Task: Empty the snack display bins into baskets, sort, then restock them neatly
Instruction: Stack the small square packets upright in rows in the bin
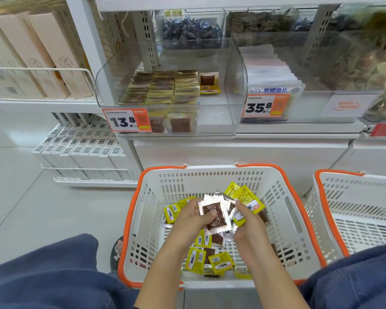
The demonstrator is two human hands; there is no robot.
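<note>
Head view: packets (214, 216) between fingers (210, 214).

Orange price tags (127, 120) on clear bins (230, 85) — "13.8", "35.8".

hands (218, 219) gripping snack packets (214, 216) | over basket (299, 219) | clear bin (234, 85) part-stocked

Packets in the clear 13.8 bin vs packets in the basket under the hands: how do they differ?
The yellow-and-brown snack packets in the clear plastic bin lie in neat, flat, aligned rows; the yellow-and-brown snack packets in the white orange-rimmed basket lie loose, tilted and overlapping. The bin's sit untouched; some of the basket's are held in the left hand and right hand. Both appear the same product.
</note>
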